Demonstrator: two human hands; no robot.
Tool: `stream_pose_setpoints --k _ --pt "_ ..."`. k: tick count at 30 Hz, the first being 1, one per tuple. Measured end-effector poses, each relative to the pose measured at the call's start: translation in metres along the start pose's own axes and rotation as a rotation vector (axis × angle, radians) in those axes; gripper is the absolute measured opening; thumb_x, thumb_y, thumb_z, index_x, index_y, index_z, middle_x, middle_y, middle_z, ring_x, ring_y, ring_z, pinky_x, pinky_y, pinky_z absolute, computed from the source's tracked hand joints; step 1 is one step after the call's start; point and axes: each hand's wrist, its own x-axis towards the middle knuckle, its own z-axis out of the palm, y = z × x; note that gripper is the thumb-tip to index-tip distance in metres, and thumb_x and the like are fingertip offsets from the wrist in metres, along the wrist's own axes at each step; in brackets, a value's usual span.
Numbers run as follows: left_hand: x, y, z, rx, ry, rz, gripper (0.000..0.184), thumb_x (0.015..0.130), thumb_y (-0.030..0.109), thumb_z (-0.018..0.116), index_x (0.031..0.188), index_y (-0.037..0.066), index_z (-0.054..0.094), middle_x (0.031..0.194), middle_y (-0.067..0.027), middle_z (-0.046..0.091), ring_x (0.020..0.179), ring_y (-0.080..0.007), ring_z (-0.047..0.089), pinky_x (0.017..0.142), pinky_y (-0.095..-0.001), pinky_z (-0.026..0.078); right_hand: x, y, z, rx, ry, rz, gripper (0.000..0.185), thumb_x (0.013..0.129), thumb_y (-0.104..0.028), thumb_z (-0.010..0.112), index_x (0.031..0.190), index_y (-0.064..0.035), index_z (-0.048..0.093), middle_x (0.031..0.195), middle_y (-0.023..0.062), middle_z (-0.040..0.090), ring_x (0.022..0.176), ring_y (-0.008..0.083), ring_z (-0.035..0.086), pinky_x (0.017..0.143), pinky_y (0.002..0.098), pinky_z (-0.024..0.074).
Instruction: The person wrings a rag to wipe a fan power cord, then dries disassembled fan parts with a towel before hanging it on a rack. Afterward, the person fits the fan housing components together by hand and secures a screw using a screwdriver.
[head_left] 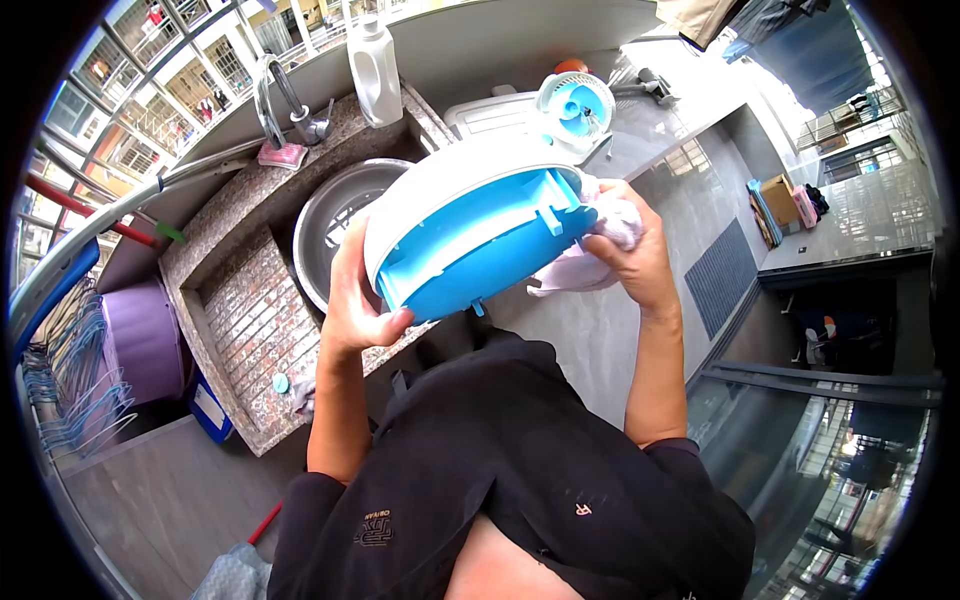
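Observation:
A white and blue plastic housing (480, 240) is held up in front of my body, its blue hollow side facing me. My left hand (358, 290) grips its left end, thumb on the lower blue edge. At the right end my right hand (645, 250) is closed round a pale cloth (618, 222), which bunches against the housing and hangs below it. Behind the housing, a grey metal basin (325, 225) sits in the stone sink (215, 235). A small fan-like unit with blue blades (578, 108) lies on the counter beyond.
A faucet (300, 120), pink sponge (283, 155) and white bottle (375, 75) stand along the sink's back edge. Blue hangers (75, 370) and a purple bucket (145, 340) are at the left. A floor mat (722, 278) and boxes (782, 200) lie at the right.

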Motion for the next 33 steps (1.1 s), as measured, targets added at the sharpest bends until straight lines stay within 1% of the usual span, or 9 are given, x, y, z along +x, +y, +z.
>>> stream_pose_setpoints --k 1,3,6,9,11,14,23,29,33 --pt "0.000 0.000 -0.003 0.008 -0.012 -0.006 0.104 0.062 0.047 0.082 0.143 -0.008 0.045 0.131 -0.0168 0.055 0.126 -0.0264 0.053 0.109 -0.0379 0.037 -0.002 0.006 -0.004 0.259 -0.016 0.122 0.039 0.089 -0.025 0.082 0.113 -0.0017 0.063 0.114 0.0106 0.065 0.108 0.0229 0.065 0.096 0.0379 0.0528" --pt "-0.004 0.000 -0.008 0.023 -0.036 -0.023 0.104 0.062 0.046 0.083 0.142 -0.008 0.045 0.130 -0.0168 0.056 0.125 -0.0266 0.053 0.109 -0.0377 0.038 0.002 0.006 -0.004 0.597 0.180 0.108 0.058 0.105 -0.047 0.054 0.135 0.0032 0.053 0.130 0.0183 0.061 0.122 0.0294 0.062 0.110 0.0514 0.0487" --pt "0.004 0.000 -0.003 0.141 -0.043 -0.025 0.098 0.063 0.040 0.083 0.142 -0.006 0.047 0.130 -0.0177 0.057 0.125 -0.0272 0.054 0.109 -0.0392 0.039 0.006 -0.022 0.010 0.339 0.282 -0.120 0.073 0.104 -0.059 0.044 0.135 0.0058 0.055 0.139 0.0197 0.058 0.126 0.0330 0.060 0.111 0.0497 0.0459" --pt "0.010 0.003 0.014 0.131 -0.037 -0.053 0.094 0.065 0.036 0.083 0.141 -0.005 0.048 0.127 -0.0177 0.059 0.123 -0.0272 0.057 0.107 -0.0393 0.041 0.008 -0.059 0.044 -0.303 0.045 -0.353 0.059 0.103 -0.051 0.056 0.125 0.0031 0.064 0.131 0.0180 0.062 0.121 0.0314 0.061 0.107 0.0477 0.0457" --pt "0.015 0.002 0.019 0.068 -0.028 -0.067 0.092 0.066 0.036 0.083 0.141 -0.005 0.048 0.126 -0.0176 0.061 0.121 -0.0271 0.059 0.106 -0.0386 0.043 0.017 -0.058 0.073 -0.826 0.004 -0.595 0.041 0.089 -0.036 0.077 0.114 -0.0043 0.070 0.119 0.0124 0.063 0.113 0.0301 0.061 0.098 0.0457 0.0444" --pt "0.016 -0.007 0.013 0.156 -0.045 -0.069 0.088 0.067 0.036 0.081 0.138 -0.004 0.051 0.125 -0.0178 0.062 0.119 -0.0262 0.060 0.104 -0.0380 0.045 0.017 -0.054 0.081 -0.887 -0.036 -0.543 0.041 0.077 -0.025 0.083 0.112 -0.0093 0.071 0.116 0.0072 0.063 0.113 0.0300 0.058 0.098 0.0450 0.0408" --pt "0.011 -0.003 0.030 0.226 -0.007 -0.178 0.082 0.069 0.029 0.085 0.137 -0.003 0.052 0.125 -0.0176 0.062 0.120 -0.0261 0.060 0.105 -0.0377 0.045 0.025 -0.029 0.090 -0.954 -0.253 -0.676 0.037 0.071 -0.012 0.078 0.107 -0.0139 0.074 0.116 0.0026 0.065 0.117 0.0255 0.058 0.098 0.0444 0.0413" --pt "0.014 -0.004 0.026 0.376 0.028 -0.163 0.081 0.068 0.029 0.086 0.135 -0.002 0.053 0.122 -0.0186 0.065 0.118 -0.0264 0.063 0.103 -0.0377 0.048 0.027 -0.026 0.091 -0.770 -0.342 -0.547 0.036 0.071 -0.001 0.072 0.106 -0.0111 0.073 0.113 0.0064 0.065 0.116 0.0298 0.058 0.103 0.0455 0.0424" --pt "0.023 -0.001 0.030 0.471 0.036 -0.177 0.081 0.068 0.030 0.087 0.135 -0.002 0.054 0.120 -0.0189 0.066 0.114 -0.0269 0.066 0.099 -0.0371 0.051 0.038 0.001 0.077 -0.309 -0.144 -0.320 0.038 0.076 0.008 0.058 0.111 -0.0022 0.069 0.113 0.0113 0.067 0.108 0.0260 0.064 0.096 0.0396 0.0510"
